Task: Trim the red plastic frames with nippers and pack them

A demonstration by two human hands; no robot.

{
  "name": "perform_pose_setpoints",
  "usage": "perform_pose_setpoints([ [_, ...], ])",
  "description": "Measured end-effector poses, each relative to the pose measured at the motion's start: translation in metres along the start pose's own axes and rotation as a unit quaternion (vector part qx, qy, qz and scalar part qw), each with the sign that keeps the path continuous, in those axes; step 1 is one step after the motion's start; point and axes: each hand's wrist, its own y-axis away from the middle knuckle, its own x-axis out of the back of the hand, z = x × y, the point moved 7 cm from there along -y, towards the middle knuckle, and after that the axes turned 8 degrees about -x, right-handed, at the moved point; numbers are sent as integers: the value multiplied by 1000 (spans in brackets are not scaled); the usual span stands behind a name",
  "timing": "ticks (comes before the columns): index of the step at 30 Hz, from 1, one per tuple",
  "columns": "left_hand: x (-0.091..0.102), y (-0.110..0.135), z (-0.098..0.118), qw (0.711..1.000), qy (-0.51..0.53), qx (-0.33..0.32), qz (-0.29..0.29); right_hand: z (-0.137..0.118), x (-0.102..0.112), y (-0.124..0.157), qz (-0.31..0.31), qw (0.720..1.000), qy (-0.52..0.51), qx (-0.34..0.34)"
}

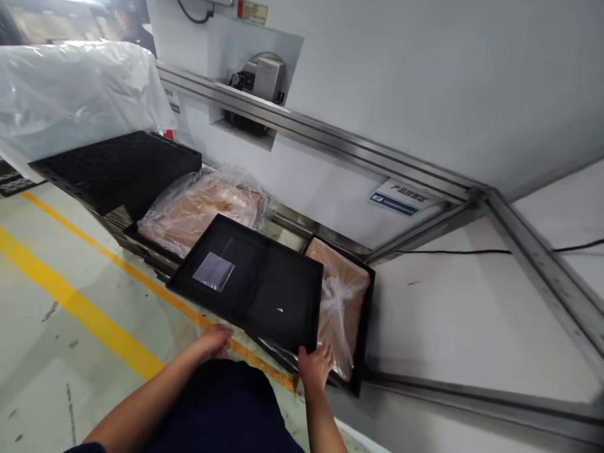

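Note:
A shallow black tray point(260, 278) with a raised rim lies tilted across the stacks, with a clear pouch point(214, 271) on its left part and a small white scrap on its floor. My right hand point(316, 366) grips the tray's near right corner, thumb and fingers at the rim. Just below the tray's near left edge is my left hand point(215, 341), fingers loosely apart with nothing visible in them; it appears clear of the rim. Right of and under the tray, another black tray point(365, 323) holds a brown load wrapped in clear plastic point(336, 301).
Behind left, plastic film covers a brown load point(207, 206) beside a stack of black trays point(119, 165). White sheeting point(78, 90) hangs farther left, near a person point(125, 18). A metal rail point(326, 134) runs along the white machine wall. Yellow lines point(78, 303) mark the floor.

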Motion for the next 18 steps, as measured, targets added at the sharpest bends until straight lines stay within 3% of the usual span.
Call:
perform_pose_setpoints([
  [2, -7, -14, 36, 989, -96, -106, -23, -29, -7, -4, -10, 997, 12, 71],
  [5, -19, -49, 94, 942, -219, -254, -12, -100, -39, -10, -82, 972, 17, 217],
  [7, -27, -75, 119, 908, -286, -307, 2, -147, -67, -11, -134, 945, 16, 297],
  [9, -33, -96, 130, 880, -344, -326, 17, -180, -91, -15, -166, 928, 18, 334],
  [12, -33, -110, 130, 850, -409, -330, 34, -202, -111, -23, -194, 917, 25, 348],
  [18, -24, -114, 139, 818, -468, -332, 51, -201, -120, -26, -219, 918, 64, 324],
])
